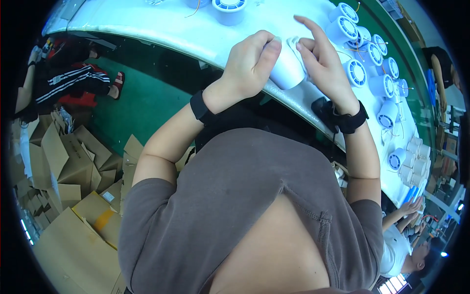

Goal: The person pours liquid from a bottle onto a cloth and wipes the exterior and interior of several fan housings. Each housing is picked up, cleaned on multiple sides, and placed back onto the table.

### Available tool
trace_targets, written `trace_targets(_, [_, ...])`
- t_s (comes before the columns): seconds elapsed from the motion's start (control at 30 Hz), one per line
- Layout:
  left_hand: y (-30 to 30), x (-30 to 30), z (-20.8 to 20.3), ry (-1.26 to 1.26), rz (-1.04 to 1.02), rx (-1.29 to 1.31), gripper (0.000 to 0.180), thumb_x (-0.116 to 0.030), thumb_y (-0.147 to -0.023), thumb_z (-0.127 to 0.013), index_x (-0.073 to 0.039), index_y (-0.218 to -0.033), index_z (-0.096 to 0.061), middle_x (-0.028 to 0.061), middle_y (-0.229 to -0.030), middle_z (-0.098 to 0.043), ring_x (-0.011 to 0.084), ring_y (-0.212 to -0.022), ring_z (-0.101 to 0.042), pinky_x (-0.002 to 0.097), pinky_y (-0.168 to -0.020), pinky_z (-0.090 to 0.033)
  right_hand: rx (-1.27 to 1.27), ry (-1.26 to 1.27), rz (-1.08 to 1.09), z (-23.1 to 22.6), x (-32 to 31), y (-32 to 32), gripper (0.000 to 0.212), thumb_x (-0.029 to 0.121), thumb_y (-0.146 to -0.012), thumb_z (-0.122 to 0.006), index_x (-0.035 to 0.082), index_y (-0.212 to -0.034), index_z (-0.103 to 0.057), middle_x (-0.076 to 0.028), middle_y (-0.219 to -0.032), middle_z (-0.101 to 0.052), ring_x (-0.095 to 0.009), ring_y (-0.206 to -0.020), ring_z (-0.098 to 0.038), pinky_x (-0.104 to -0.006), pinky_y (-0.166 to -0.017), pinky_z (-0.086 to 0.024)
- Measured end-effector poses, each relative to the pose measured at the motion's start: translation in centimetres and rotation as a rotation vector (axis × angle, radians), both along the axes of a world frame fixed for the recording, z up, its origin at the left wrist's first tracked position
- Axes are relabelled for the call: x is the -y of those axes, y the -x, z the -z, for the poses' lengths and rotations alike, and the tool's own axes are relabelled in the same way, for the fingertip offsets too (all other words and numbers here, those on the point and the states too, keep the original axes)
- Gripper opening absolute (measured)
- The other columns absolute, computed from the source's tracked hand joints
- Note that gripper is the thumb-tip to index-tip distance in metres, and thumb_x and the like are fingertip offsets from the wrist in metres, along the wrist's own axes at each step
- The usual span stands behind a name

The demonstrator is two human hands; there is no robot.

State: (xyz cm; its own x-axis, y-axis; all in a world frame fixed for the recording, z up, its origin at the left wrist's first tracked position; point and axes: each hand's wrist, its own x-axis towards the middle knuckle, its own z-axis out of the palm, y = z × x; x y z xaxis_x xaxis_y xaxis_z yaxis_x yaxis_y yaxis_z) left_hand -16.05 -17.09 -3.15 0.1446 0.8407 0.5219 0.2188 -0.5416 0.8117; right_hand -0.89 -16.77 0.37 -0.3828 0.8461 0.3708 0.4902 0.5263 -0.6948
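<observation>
Over the near edge of the white table, my left hand (247, 63) is wrapped round a white cylinder (288, 74), which is tilted. The cylinder resembles the round fan units on the table, but its ends are hidden. My right hand (323, 61) pinches a crumpled white cloth (296, 51) against the cylinder's right side, its index finger stretched away. Black bands circle both wrists. Just beyond my hands, a fan unit (229, 12) stands upright with its slotted face up.
Several white fan units (357, 72) with thin wires crowd the right of the table (161, 22). White cylinders (416, 157) stand grouped farther right. Cardboard boxes (73, 157) pile up at lower left on the green floor (132, 103). Other people (399, 245) are at the right and left.
</observation>
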Motion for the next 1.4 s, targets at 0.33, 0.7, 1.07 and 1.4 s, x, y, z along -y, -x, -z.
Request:
trace_targets(0.33, [0.0,0.5,0.4,0.611,0.392,0.796,0.055,-0.049,-0.085,-0.014,-0.007,-0.089,-0.048,0.0013,-0.072,-0.052,0.0092,-0.054,-0.041,0.0213,-0.046,-0.031,-0.518,0.417,-0.027,-1.9,1.5,-0.8,0.036,0.011,-0.083,-0.043,0.008,-0.118,-0.039,-0.002,-0.073,-0.052,-0.006,-0.059,-0.046,-0.0160,-0.048,-0.035])
trace_targets(0.7, [0.2,1.4,-0.6,0.874,0.494,0.690,0.055,-0.053,-0.084,-0.016,-0.007,-0.096,-0.045,0.0015,-0.072,-0.050,0.0081,-0.052,-0.036,0.0211,-0.045,-0.031,0.425,-0.636,-0.158,-3.6,-0.1,-0.4,0.017,0.010,-0.080,-0.049,0.003,-0.095,-0.054,-0.006,-0.074,-0.054,-0.012,-0.059,-0.049,-0.0231,-0.052,-0.039])
trace_targets(1.07, [0.3,1.0,-1.8,-0.252,0.018,0.152,0.059,-0.055,-0.082,-0.025,-0.002,-0.100,-0.043,0.0097,-0.081,-0.049,0.0143,-0.076,-0.049,0.0255,-0.067,-0.041,-0.648,0.869,-0.060,-2.4,2.4,-0.3,0.012,0.008,-0.079,-0.049,-0.002,-0.084,-0.052,-0.009,-0.068,-0.054,-0.017,-0.059,-0.051,-0.0264,-0.054,-0.039])
trace_targets(1.4, [1.6,0.9,-2.2,0.451,0.409,0.280,0.054,-0.048,-0.078,-0.045,0.001,-0.103,-0.041,0.0124,-0.077,-0.048,0.0202,-0.068,-0.048,0.0269,-0.061,-0.041,-0.176,0.304,-0.136,0.4,3.0,-1.2,0.015,0.006,-0.079,-0.044,0.000,-0.089,-0.053,-0.008,-0.079,-0.056,-0.014,-0.069,-0.054,-0.0239,-0.061,-0.044])
